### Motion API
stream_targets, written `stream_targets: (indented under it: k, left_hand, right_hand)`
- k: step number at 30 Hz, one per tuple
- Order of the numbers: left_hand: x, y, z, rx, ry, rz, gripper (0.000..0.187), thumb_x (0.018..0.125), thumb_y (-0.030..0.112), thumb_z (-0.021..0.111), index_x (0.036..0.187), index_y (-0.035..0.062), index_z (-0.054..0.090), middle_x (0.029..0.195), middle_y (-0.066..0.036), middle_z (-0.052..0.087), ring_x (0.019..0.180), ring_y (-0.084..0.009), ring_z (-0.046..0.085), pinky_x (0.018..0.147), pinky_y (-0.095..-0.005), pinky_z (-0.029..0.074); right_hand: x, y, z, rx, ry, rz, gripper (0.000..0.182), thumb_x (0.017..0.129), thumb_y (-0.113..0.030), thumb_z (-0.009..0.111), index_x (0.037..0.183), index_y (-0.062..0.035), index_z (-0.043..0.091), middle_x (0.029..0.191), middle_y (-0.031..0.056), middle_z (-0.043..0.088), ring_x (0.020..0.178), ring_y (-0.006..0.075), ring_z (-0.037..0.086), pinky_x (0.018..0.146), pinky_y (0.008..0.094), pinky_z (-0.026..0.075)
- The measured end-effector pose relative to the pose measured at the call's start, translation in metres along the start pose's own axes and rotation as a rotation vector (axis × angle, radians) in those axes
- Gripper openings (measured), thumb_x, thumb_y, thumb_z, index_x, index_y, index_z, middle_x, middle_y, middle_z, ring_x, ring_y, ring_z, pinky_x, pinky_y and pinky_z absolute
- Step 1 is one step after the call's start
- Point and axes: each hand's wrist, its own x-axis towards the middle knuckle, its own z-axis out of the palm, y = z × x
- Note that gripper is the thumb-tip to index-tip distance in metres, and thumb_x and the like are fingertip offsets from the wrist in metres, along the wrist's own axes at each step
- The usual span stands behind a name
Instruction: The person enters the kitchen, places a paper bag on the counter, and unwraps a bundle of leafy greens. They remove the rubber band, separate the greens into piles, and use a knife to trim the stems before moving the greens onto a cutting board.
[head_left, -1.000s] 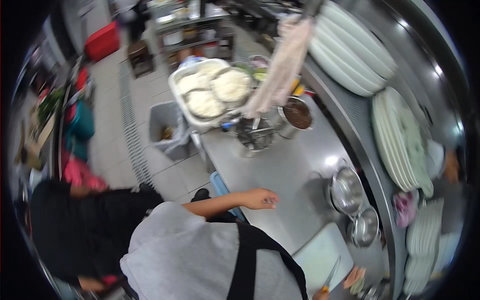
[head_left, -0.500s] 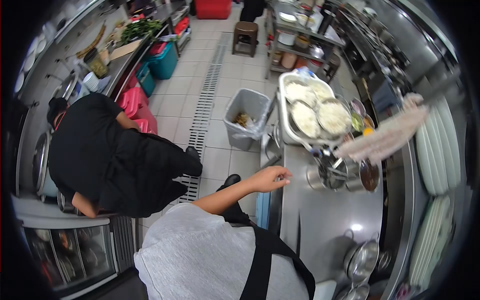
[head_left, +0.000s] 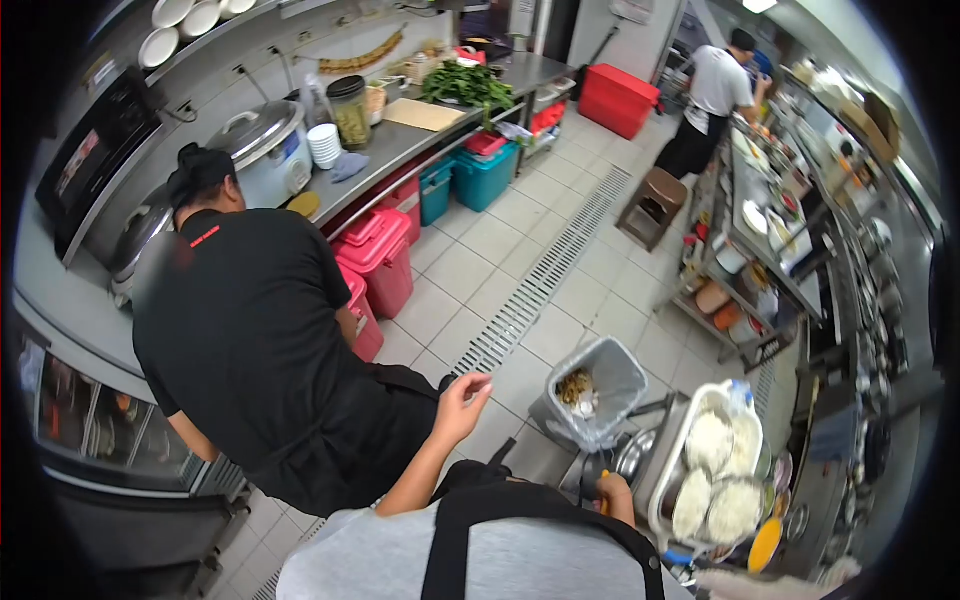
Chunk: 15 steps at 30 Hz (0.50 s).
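Observation:
My left hand (head_left: 463, 405) is raised in front of me, its fingers loosely bent and apart, with nothing in it. It is close to the back of a co-worker in black (head_left: 250, 330), who bends over at the left. Low by my right side, my right hand (head_left: 617, 490) is closed on a slim orange thing (head_left: 604, 480), seemingly a handle; the rest of it is hidden. Beside that hand are a dark pan (head_left: 592, 475) and a shiny metal bowl (head_left: 634, 455). To its right, a white tub (head_left: 668, 468) holds several bowls of white rice (head_left: 709, 440).
A grey bin (head_left: 555, 420) with a plastic liner and scraps stands ahead. Pink bins (head_left: 380, 265) and teal bins (head_left: 485, 180) line the left counter. A brown stool (head_left: 655, 205) is near another person in white (head_left: 722, 80). A floor drain (head_left: 545, 270) runs between.
My view has swung left and up, bringing the far person into sight. My left hand has come away from the steel counter, toward the co-worker. My right hand is now visible.

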Motion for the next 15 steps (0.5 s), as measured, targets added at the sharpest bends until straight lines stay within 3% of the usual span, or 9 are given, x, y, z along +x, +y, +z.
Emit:
stream_targets:
  k: [2,3,4,6,7,8,11,13,15]
  left_hand:
    - [0.001,0.009,-0.021,-0.038,0.103,-0.055,0.02,0.084,0.013,0.06,0.1,0.0009,0.059,0.091,-0.007,0.062,0.083,-0.0122,0.06,0.074,-0.0251,0.047]
    - [0.002,0.01,-0.029,-0.011,0.151,-0.058,0.019,0.084,0.012,0.059,0.099,-0.0007,0.059,0.089,-0.008,0.062,0.081,-0.0111,0.06,0.072,-0.024,0.048]
    - [0.006,0.01,-0.031,-0.006,0.17,-0.06,0.019,0.084,0.012,0.059,0.099,-0.0007,0.059,0.089,-0.008,0.062,0.081,-0.0111,0.06,0.072,-0.024,0.048]
    - [0.017,0.011,-0.036,0.04,0.247,-0.089,0.019,0.084,0.012,0.059,0.099,-0.0007,0.06,0.088,-0.007,0.062,0.081,-0.0109,0.06,0.072,-0.0244,0.048]
    - [0.025,0.012,-0.034,0.014,0.261,-0.076,0.019,0.085,0.014,0.058,0.099,0.0009,0.06,0.086,-0.004,0.062,0.078,-0.009,0.058,0.071,-0.0233,0.046]
    - [0.034,0.016,-0.03,0.018,0.275,-0.079,0.02,0.085,0.013,0.058,0.1,0.001,0.06,0.084,-0.004,0.062,0.077,-0.0082,0.057,0.07,-0.0224,0.046]
    - [0.07,0.013,-0.018,-0.037,0.249,-0.139,0.021,0.084,0.013,0.06,0.1,-0.0002,0.06,0.09,-0.008,0.063,0.08,-0.0114,0.059,0.073,-0.0246,0.047]
    - [0.101,0.011,-0.008,-0.038,0.253,-0.118,0.021,0.084,0.013,0.059,0.1,-0.0001,0.06,0.091,-0.008,0.063,0.081,-0.0118,0.059,0.074,-0.0253,0.047]
    - [0.137,0.008,-0.001,-0.035,0.263,-0.086,0.021,0.084,0.013,0.059,0.101,-0.0002,0.06,0.091,-0.008,0.063,0.081,-0.0119,0.059,0.074,-0.0254,0.047]
  right_hand:
    - [0.036,-0.012,-0.02,0.06,-0.049,0.067,0.017,0.074,0.003,0.041,0.076,0.0026,0.058,0.067,0.0159,0.06,0.056,0.0288,0.059,0.045,0.0429,0.047]
    - [0.033,-0.025,-0.027,0.013,0.052,0.051,0.018,0.075,-0.002,0.044,0.079,0.0028,0.061,0.075,0.019,0.063,0.065,0.0328,0.062,0.054,0.0456,0.049]
    - [0.05,-0.031,-0.035,-0.002,0.046,0.04,0.018,0.075,-0.002,0.044,0.079,0.0028,0.061,0.075,0.019,0.063,0.065,0.0328,0.062,0.054,0.0456,0.049]
    - [0.11,-0.026,-0.048,-0.665,0.264,-0.558,0.023,0.074,-0.011,0.048,0.084,0.0022,0.064,0.087,0.0216,0.064,0.081,0.0354,0.063,0.069,0.0446,0.05]
    - [0.086,-0.053,-0.057,-0.633,0.271,-0.388,0.028,0.073,-0.02,0.05,0.087,-0.0005,0.065,0.096,0.0208,0.062,0.096,0.0342,0.058,0.081,0.0409,0.046]
    - [0.067,-0.08,-0.064,-0.504,0.325,-0.285,0.03,0.071,-0.02,0.052,0.09,-0.0016,0.066,0.102,0.0198,0.061,0.098,0.0311,0.059,0.081,0.0402,0.047]
    - [0.095,-0.136,-0.081,-0.491,0.36,-0.294,0.031,0.071,-0.019,0.051,0.089,0.0018,0.065,0.099,0.0226,0.061,0.097,0.0333,0.059,0.08,0.0406,0.048]
    - [0.096,-0.182,-0.099,-0.239,0.428,-0.331,0.032,0.072,-0.019,0.05,0.088,0.0051,0.064,0.095,0.0256,0.061,0.094,0.035,0.06,0.079,0.0404,0.048]
    - [0.135,-0.229,-0.118,-0.251,0.406,-0.336,0.032,0.072,-0.019,0.049,0.087,0.0056,0.064,0.094,0.0258,0.061,0.093,0.0351,0.06,0.078,0.0399,0.049]
